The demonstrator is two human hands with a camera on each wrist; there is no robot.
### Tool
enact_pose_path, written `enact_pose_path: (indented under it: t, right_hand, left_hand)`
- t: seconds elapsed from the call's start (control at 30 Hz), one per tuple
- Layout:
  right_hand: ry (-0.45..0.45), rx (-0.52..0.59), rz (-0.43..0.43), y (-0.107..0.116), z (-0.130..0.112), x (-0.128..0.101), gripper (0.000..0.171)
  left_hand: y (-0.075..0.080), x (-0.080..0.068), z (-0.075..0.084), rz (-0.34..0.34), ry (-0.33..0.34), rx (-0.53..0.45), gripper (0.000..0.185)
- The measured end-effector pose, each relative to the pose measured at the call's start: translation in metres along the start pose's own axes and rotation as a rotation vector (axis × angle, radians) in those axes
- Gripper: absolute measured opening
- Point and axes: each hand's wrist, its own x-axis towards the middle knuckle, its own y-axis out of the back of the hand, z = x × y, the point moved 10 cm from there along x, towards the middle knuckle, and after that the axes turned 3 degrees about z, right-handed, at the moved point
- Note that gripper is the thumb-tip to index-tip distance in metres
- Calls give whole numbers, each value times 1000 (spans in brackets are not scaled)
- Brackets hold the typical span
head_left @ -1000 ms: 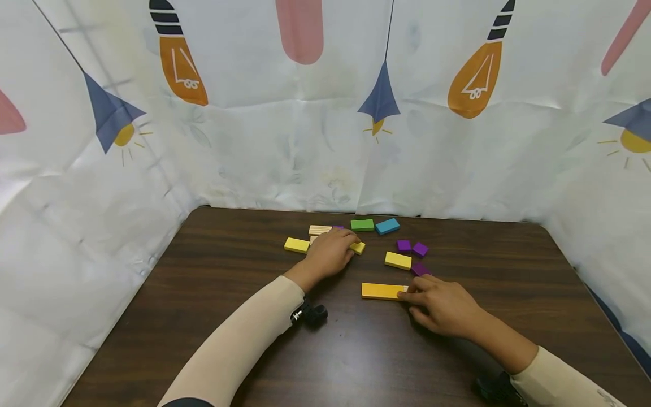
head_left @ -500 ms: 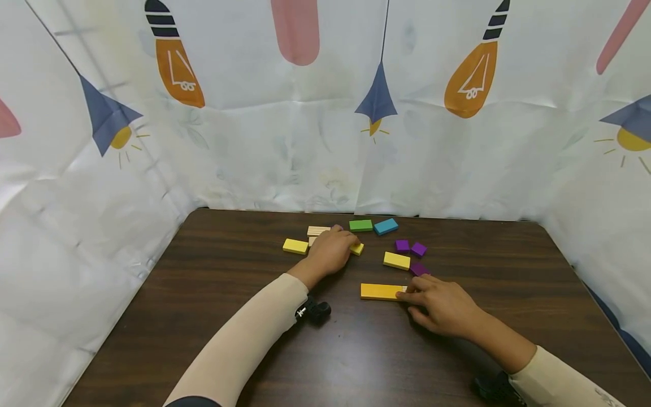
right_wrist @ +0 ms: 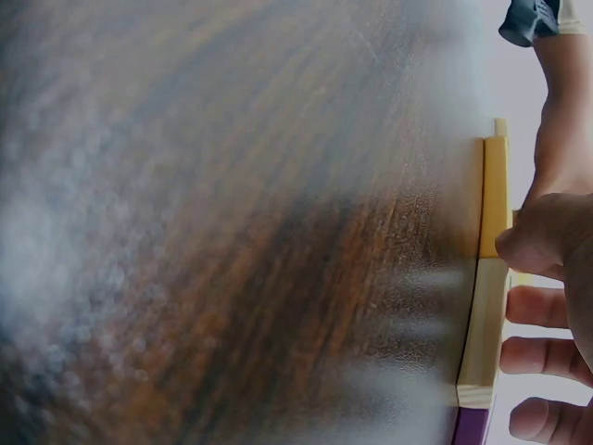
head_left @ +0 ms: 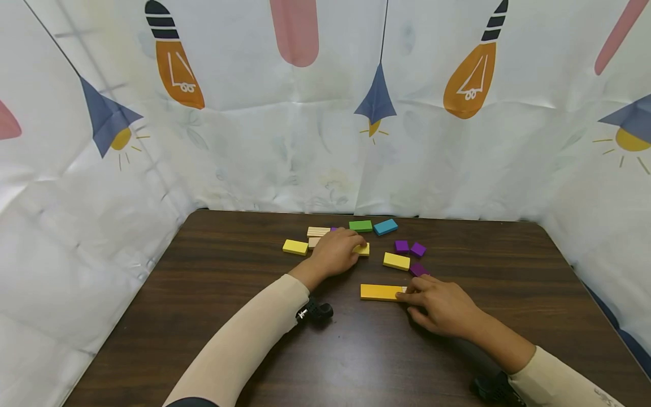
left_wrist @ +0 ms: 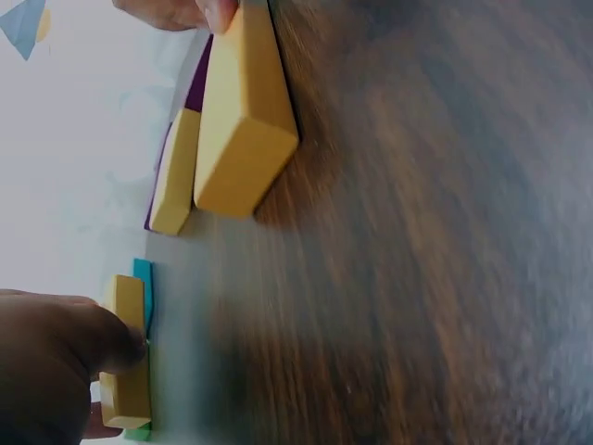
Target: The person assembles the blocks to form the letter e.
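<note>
In the head view, my left hand (head_left: 333, 252) pinches a yellow block (head_left: 363, 250) at the back of the table. The left wrist view shows the thumb against the side of this yellow block (left_wrist: 127, 352), a finger behind it. Nearer the front, my right hand (head_left: 442, 305) rests its fingertips at the end of an orange block (head_left: 380, 292). Under that hand the row continues; the right wrist view shows a plain wooden block (right_wrist: 482, 324) end to end with the orange one (right_wrist: 495, 195), and a purple block (right_wrist: 470, 426) beyond.
Around the left hand lie plain wooden blocks (head_left: 318, 232) and a yellow block (head_left: 295, 247). A green block (head_left: 360, 226) and a blue block (head_left: 385, 226) lie at the back. Another yellow block (head_left: 396, 261) and purple blocks (head_left: 402, 247) sit behind the orange one.
My left hand has shifted slightly right, and the yellow block at its fingertips has turned straighter and moved right. My right hand stays in place at the orange block.
</note>
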Motion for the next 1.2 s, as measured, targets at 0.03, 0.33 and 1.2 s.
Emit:
enact_pose_path:
  t: [0.03, 0.33, 1.2]
  right_hand:
    - [-1, 0, 0, 0, 0, 0, 32]
    - [1, 0, 7, 0, 0, 0, 32]
    - [4, -9, 15, 0, 0, -1, 32]
  left_hand:
    - [1, 0, 2, 2, -6, -6, 25]
    - [-2, 3, 14, -19, -43, -15, 24]
    - [-15, 5, 28, -53, -74, -1, 24]
